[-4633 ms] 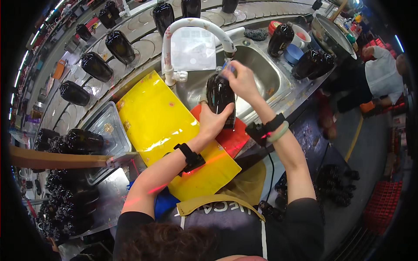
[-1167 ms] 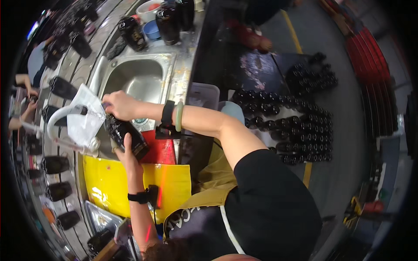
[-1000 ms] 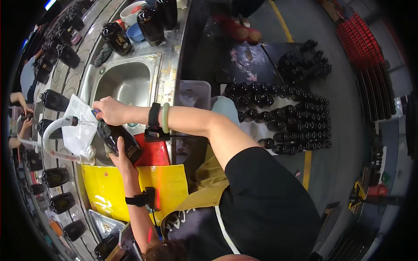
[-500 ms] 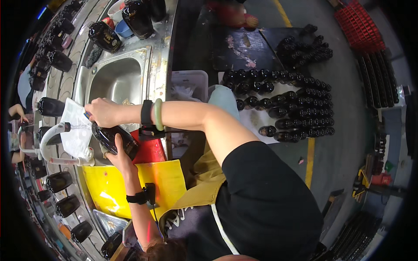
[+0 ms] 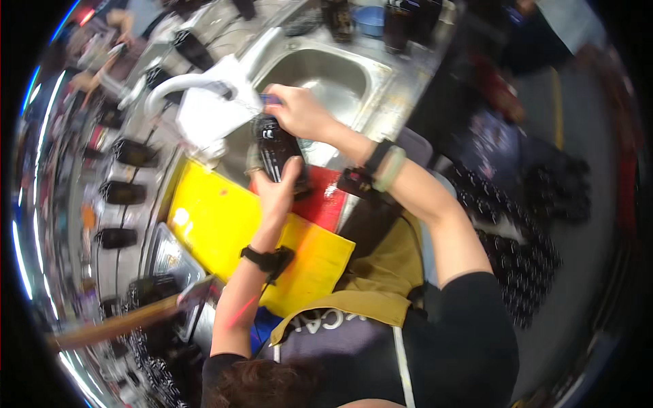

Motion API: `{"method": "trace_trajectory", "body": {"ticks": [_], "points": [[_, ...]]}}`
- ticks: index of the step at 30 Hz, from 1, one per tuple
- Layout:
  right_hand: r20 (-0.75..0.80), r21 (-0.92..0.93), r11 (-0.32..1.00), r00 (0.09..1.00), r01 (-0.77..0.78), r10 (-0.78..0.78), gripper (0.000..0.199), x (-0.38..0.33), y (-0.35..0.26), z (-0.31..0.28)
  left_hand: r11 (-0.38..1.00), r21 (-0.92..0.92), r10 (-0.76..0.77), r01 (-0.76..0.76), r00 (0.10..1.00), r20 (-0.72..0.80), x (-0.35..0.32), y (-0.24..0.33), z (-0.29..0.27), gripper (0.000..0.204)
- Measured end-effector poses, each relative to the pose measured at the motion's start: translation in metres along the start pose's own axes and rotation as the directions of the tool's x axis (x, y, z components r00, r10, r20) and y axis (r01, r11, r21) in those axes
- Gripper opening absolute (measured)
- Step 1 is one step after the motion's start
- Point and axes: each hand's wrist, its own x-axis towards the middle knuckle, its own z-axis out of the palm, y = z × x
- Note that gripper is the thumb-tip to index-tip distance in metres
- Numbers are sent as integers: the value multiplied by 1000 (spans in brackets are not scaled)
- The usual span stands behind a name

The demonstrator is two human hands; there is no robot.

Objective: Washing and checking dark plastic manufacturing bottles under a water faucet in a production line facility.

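Observation:
Over the near edge of a steel sink (image 5: 377,75), a dark, glossy bottle (image 5: 277,146) is tilted between my hands. My left hand (image 5: 275,189) is closed round its lower part, thumb along the side. My right hand (image 5: 299,112) is closed at the bottle's upper end, with a small blue-purple thing (image 5: 271,99) poking out of the fist; its kind is hard to make out. Left of the bottle, a curved white tap (image 5: 166,88) arches in front of a white sheet or bag (image 5: 211,112). Motion blurs the picture.
A yellow sheet (image 5: 224,217) and a red sheet (image 5: 325,197) cover the sink's near side. Dark bottles (image 5: 122,192) line the conveyor at left. Others stand by a blue bowl (image 5: 369,20) beyond the sink. Many more bottles (image 5: 524,272) are on the floor at right.
The view has swung, so the sink, sheets and hands sit farther right in the picture. Both hands still hold on at the bottle, which now stands more upright in view.

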Motion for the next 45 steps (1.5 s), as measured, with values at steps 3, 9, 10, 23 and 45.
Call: {"method": "trace_trajectory", "body": {"ticks": [3,9,10,23,45], "points": [[22,14,1000,1000,9,-9,21,1,3,-5,985,-139,-97,106,992,76,8,-2,-8,76],[69,25,1000,998,-7,5,21,-1,12,6,936,-250,-234,246,969,77,5,-6,-21,73],[1,14,1000,1000,-12,12,21,0,15,6,931,-237,-267,278,960,79,4,-6,-21,72],[81,39,999,997,19,-22,21,-5,7,-5,914,-293,-255,280,959,121,4,-3,-25,66],[167,92,995,984,47,-62,19,-5,12,-4,933,-205,-280,297,954,106,5,-7,-25,63]]}}
